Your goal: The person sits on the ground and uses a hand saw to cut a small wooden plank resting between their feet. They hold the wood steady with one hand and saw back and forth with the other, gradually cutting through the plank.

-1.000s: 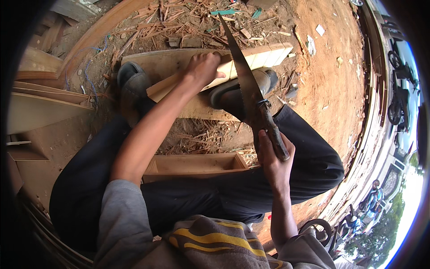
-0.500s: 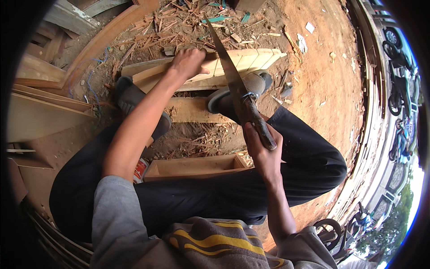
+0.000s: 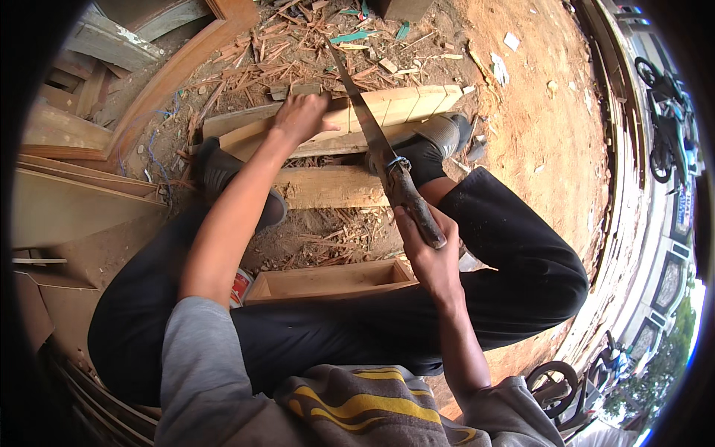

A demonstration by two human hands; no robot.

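My right hand [image 3: 432,257] is wrapped round the dark, worn handle of a handsaw [image 3: 365,115]. Its long blade slants up and to the left, crossing the near face of a pale wooden board [image 3: 402,106]. Several cross lines or cuts run over the board's right part. My left hand [image 3: 300,119] is closed over the board's upper edge, left of the blade, its thumb on the near side. Both my shoes brace near the board, the right shoe [image 3: 445,135] against its lower right part. A flat plank [image 3: 328,188] lies on the ground just nearer.
An open wooden box [image 3: 328,281] sits by my folded leg. Wood scraps and splinters [image 3: 261,52] litter the ground beyond the board. Wooden frames and panels [image 3: 74,201] crowd the left. Long stacked boards [image 3: 599,246] run along the right, with parked motorcycles [image 3: 659,119] past them.
The saw and my right hand have shifted slightly left. My right shoe has moved to the right, and the right knee a little outward. My left hand keeps its hold on the board.
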